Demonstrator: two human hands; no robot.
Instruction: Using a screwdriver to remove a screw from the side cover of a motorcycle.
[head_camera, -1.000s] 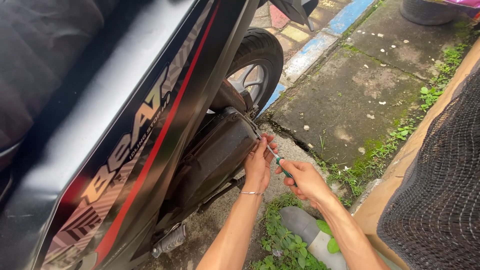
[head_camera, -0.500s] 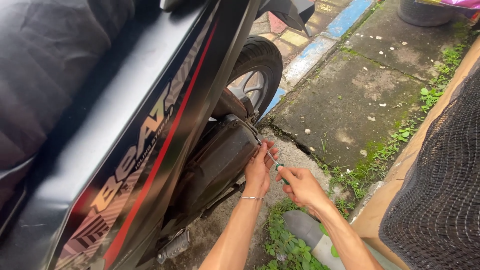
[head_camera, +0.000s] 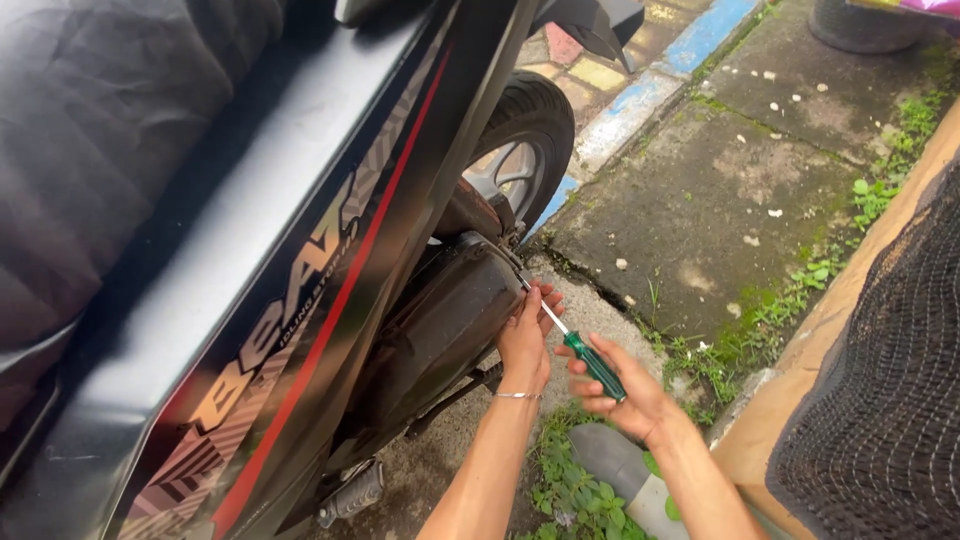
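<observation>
- Green-handled screwdriver (head_camera: 594, 365) lies just below the middle of the frame, its handle slanting down to the right and its thin metal shaft running up and left toward the black engine side cover (head_camera: 440, 320) of the motorcycle.
- The right hand (head_camera: 625, 395) grips the green handle, fingers curled and pinched around it, with the thumb on the handle's lower side.
- The left hand (head_camera: 525, 340) rests against the rear edge of the black cover, fingers pressed together and bent over the screwdriver's shaft near its tip; a thin silver bracelet (head_camera: 517, 396) circles the wrist.
- The tip of the shaft meets the cover's upper rear corner; the fastener itself is too small to make out.
- The motorcycle's black body panel (head_camera: 300, 260), with a red stripe and orange lettering, fills the left half of the frame, and the dark seat (head_camera: 100, 130) takes the upper left.
- The rear wheel (head_camera: 520, 150) shows above the hands, at upper centre.
- Cracked concrete slab (head_camera: 740, 190) spreads across the right of centre, with green weeds (head_camera: 570, 490) at its edges and below the hands.
- A dark mesh surface (head_camera: 890, 400) fills the lower right corner.
- A round dark container (head_camera: 860, 25) stands at the top right edge; what it holds cannot be seen.
</observation>
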